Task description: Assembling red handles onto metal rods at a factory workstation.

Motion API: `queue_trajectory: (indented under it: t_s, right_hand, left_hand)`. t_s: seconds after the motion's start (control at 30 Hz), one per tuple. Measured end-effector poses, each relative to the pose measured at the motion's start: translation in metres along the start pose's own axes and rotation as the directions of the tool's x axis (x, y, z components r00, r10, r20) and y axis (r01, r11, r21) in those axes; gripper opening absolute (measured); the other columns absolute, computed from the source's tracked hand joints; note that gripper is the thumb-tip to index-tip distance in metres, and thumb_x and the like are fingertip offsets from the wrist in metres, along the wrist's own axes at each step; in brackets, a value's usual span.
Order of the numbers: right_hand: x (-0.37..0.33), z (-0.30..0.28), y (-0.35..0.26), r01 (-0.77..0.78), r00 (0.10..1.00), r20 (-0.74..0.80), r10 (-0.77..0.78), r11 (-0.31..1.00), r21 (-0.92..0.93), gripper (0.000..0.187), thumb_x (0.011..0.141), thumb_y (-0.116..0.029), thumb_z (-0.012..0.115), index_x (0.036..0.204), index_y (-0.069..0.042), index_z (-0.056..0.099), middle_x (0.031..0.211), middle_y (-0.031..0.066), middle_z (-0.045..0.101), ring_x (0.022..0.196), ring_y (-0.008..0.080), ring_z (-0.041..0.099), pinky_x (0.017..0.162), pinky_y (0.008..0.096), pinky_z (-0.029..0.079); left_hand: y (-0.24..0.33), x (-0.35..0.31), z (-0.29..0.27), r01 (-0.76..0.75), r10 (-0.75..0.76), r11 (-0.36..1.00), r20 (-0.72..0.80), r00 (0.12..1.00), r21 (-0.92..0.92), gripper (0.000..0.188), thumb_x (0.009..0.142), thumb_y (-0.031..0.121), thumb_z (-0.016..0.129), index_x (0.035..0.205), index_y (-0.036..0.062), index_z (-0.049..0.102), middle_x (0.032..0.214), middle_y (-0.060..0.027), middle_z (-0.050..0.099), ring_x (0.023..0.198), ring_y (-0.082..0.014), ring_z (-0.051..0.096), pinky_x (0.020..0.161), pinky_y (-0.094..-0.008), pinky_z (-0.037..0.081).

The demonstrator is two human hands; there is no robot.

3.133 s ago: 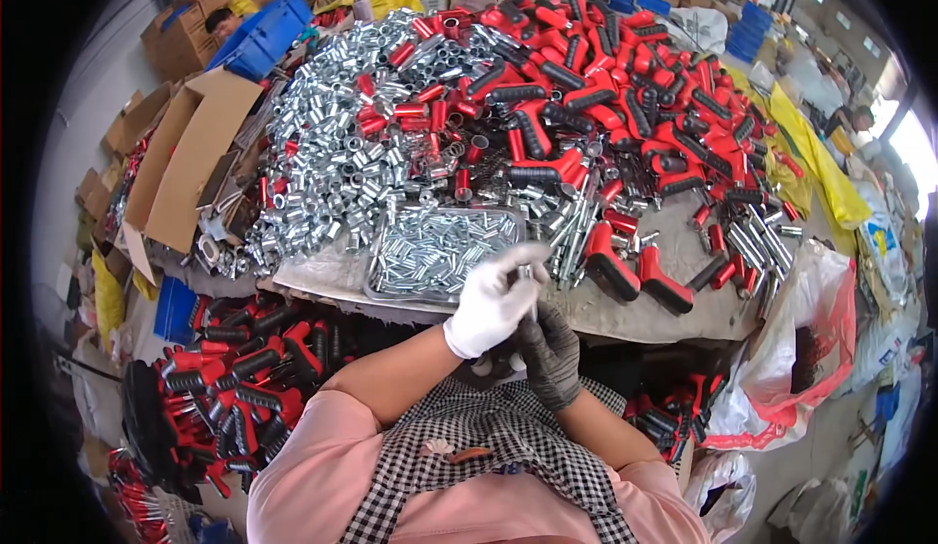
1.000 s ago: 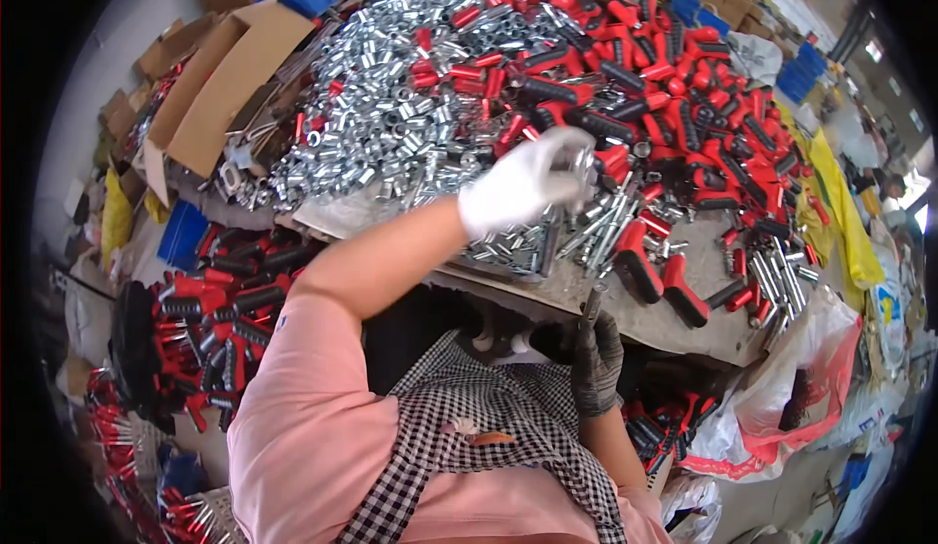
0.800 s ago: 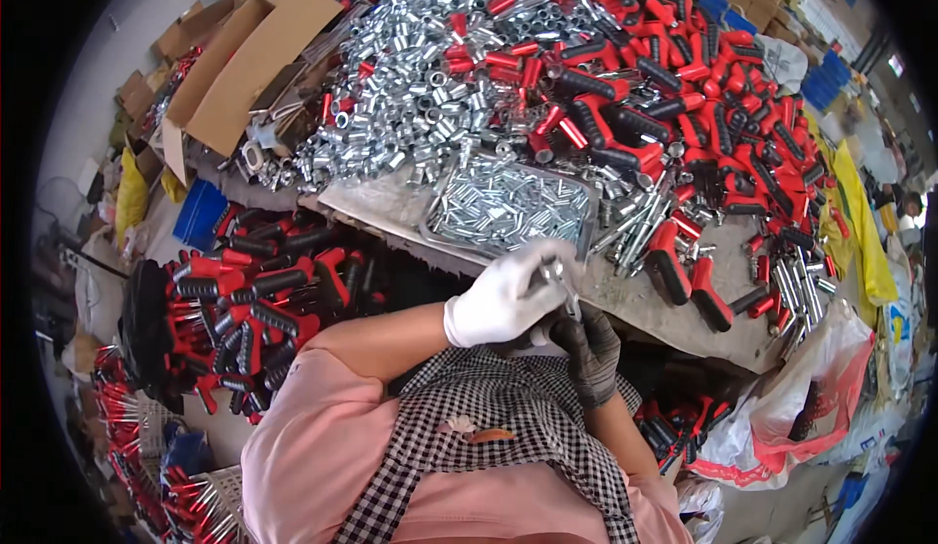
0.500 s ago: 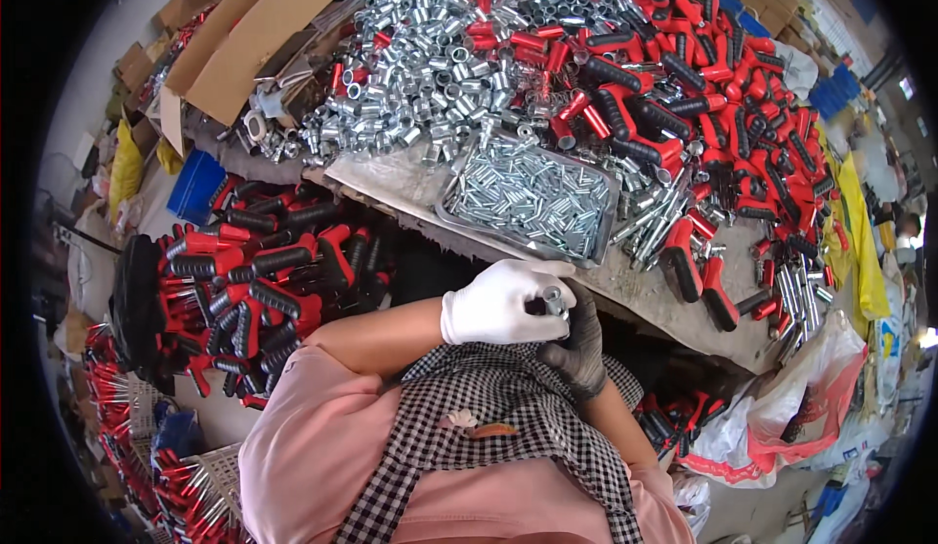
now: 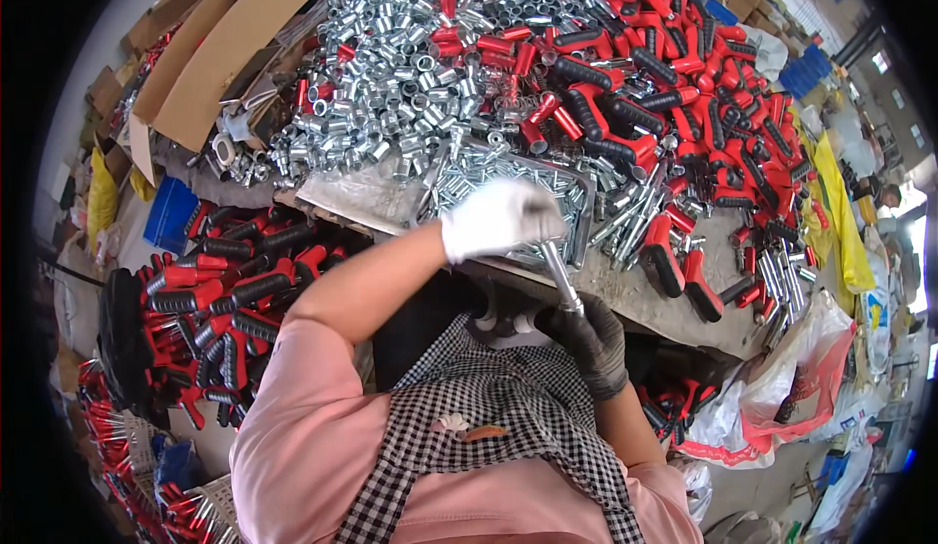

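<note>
My left hand (image 5: 502, 220), in a white glove, is over the parts tray with its fingers curled closed. It is blurred, and what it pinches, if anything, is hidden. Right below its fingertips is the upper end of a shiny metal shaft (image 5: 560, 275). My right hand (image 5: 592, 347), in a dark grey glove, grips the shaft's lower end in front of my checked apron. The shaft tilts up and leftward from that hand. Partly behind the white glove lies the metal tray (image 5: 584, 222), full of small silvery pins (image 5: 459, 178).
Silvery sleeves (image 5: 391, 85) are heaped on the bench (image 5: 342, 192), beside red-and-black handles (image 5: 723, 104). Loose metal shafts (image 5: 625, 207) lie right of the tray. More handles (image 5: 234, 290) are piled at lower left. A cardboard box (image 5: 210, 65) stands at far left, a plastic sack (image 5: 791, 397) at right.
My left hand has moved up and away from my body, over the tray. My right hand has shifted slightly lower and right, and the shaft now shows lengthwise. The whole view has shifted a little.
</note>
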State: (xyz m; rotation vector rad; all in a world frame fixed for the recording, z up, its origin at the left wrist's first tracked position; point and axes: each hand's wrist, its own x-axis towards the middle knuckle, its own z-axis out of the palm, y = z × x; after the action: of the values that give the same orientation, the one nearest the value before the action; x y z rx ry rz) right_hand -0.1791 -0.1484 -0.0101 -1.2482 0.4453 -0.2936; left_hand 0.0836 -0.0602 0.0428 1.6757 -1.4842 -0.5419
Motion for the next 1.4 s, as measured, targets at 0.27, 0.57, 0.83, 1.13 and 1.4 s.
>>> queue_trajectory:
  t_s: [0.27,0.57,0.83,1.13,1.4]
  right_hand:
    - [-0.009,-0.013,-0.015,0.214,0.972,-0.096,-0.212,0.977,0.002,0.05,0.088,-0.015,0.077,0.129,0.006,0.057,0.104,0.0106,0.07,0.094,0.0178,0.068,0.085,0.0306,0.055]
    - [-0.007,-0.043,-0.023,0.227,0.922,-0.204,-0.329,0.886,-0.404,0.042,0.086,-0.021,0.078,0.119,0.002,0.065,0.092,0.001,0.066,0.079,0.01,0.059,0.074,0.0266,0.05]
    - [0.002,-0.048,-0.038,0.34,0.911,0.073,-0.405,0.643,-0.686,0.027,0.075,-0.014,0.079,0.099,-0.003,0.074,0.086,0.0103,0.072,0.076,0.0189,0.07,0.068,0.0317,0.054]
    - [0.005,-0.035,-0.03,0.373,0.92,0.187,-0.345,0.617,-0.693,0.085,0.069,-0.031,0.091,0.14,-0.006,0.051,0.091,0.0112,0.074,0.085,0.0232,0.074,0.077,0.0349,0.058]
    - [-0.001,-0.083,-0.044,0.365,0.897,0.157,-0.414,0.491,-0.791,0.044,0.08,-0.022,0.083,0.118,-0.004,0.069,0.093,0.0144,0.074,0.084,0.0256,0.074,0.073,0.0364,0.058]
  left_hand:
    - [-0.076,0.09,-0.048,0.084,-0.266,0.467,0.049,0.963,0.88,0.039,0.081,0.034,0.066,0.106,0.0053,0.071,0.104,-0.0158,0.071,0.102,-0.0375,0.067,0.091,-0.0474,0.05]
    - [-0.048,0.042,-0.047,-0.09,0.228,0.766,-0.138,0.964,0.637,0.026,0.089,0.019,0.065,0.111,0.0053,0.069,0.111,-0.0193,0.068,0.099,-0.0381,0.065,0.09,-0.0444,0.052]
    - [0.035,-0.018,-0.007,-0.24,0.194,0.962,0.297,0.935,0.127,0.043,0.079,0.027,0.08,0.114,0.0043,0.071,0.103,-0.0158,0.069,0.093,-0.0343,0.067,0.082,-0.0399,0.053]
    - [0.045,-0.011,0.065,-0.476,0.343,0.839,0.425,0.838,0.262,0.025,0.084,0.026,0.069,0.09,0.0035,0.061,0.076,-0.0164,0.063,0.073,-0.0374,0.065,0.066,-0.0468,0.052]
    - [0.058,0.052,0.065,-0.48,0.342,0.861,0.51,0.789,0.166,0.041,0.084,0.034,0.074,0.111,0.0052,0.064,0.088,-0.0146,0.066,0.082,-0.0366,0.065,0.073,-0.0457,0.052]
